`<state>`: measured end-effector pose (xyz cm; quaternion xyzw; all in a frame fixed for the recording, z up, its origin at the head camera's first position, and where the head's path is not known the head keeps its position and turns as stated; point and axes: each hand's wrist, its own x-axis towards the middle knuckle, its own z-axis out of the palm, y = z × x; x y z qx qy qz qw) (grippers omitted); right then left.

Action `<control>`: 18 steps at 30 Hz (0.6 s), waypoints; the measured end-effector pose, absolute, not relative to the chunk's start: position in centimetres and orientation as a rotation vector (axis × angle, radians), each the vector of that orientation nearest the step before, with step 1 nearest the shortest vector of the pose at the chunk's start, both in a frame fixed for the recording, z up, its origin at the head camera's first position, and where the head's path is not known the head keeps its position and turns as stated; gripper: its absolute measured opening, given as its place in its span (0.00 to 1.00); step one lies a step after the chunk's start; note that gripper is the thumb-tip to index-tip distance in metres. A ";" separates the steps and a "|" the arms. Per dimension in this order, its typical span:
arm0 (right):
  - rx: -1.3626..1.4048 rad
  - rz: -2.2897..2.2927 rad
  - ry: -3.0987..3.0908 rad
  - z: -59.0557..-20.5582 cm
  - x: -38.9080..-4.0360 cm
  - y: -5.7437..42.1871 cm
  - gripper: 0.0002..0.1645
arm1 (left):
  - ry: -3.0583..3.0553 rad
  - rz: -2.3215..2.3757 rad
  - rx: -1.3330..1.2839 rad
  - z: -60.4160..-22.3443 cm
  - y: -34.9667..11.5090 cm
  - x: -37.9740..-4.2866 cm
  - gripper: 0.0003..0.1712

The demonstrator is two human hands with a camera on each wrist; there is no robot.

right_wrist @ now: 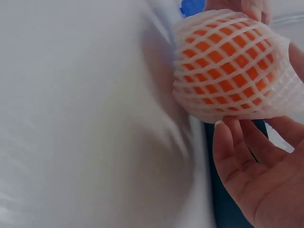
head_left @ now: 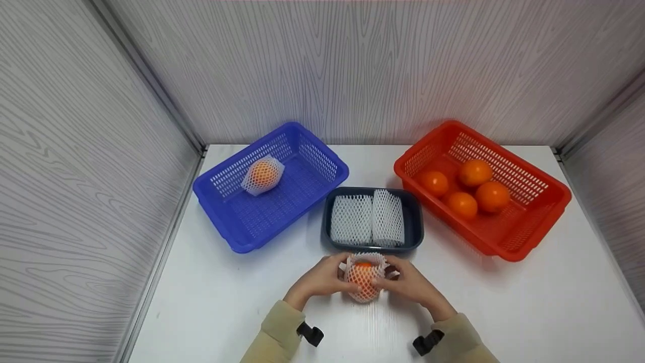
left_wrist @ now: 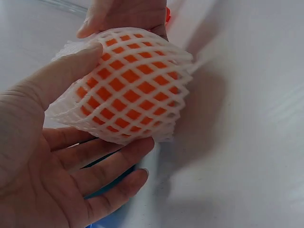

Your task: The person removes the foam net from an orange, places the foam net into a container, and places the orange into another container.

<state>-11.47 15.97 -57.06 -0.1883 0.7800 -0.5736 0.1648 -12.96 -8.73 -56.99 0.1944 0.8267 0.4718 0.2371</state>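
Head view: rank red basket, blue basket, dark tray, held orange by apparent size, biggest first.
1. Red basket and blue basket: look alike, too close to rank
2. Dark tray
3. Held orange, clearly smallest

In the head view, the white net point(head_left: 362, 288) partly veils its orange point(head_left: 364, 264), behind which some fingers of the left hand point(head_left: 327, 277) and right hand point(head_left: 412, 283) are hidden. The bottom edge crops the left sleeve point(head_left: 276, 333) and right sleeve point(head_left: 459, 340). Each wrist view cuts off its own hand.
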 end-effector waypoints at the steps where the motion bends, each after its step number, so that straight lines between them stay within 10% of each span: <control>1: -0.569 -1.618 2.251 -56.6 -11.3 15.8 0.25 | 2.275 1.275 0.551 -57.0 -8.7 -13.0 0.39; 8: -0.630 -1.564 2.376 -55.0 -10.7 14.8 0.15 | 2.329 1.224 0.683 -57.4 -8.7 -13.0 0.35; 18: -0.684 -1.583 2.362 -55.5 -10.5 14.7 0.25 | 2.464 1.198 0.670 -57.4 -8.8 -12.9 0.30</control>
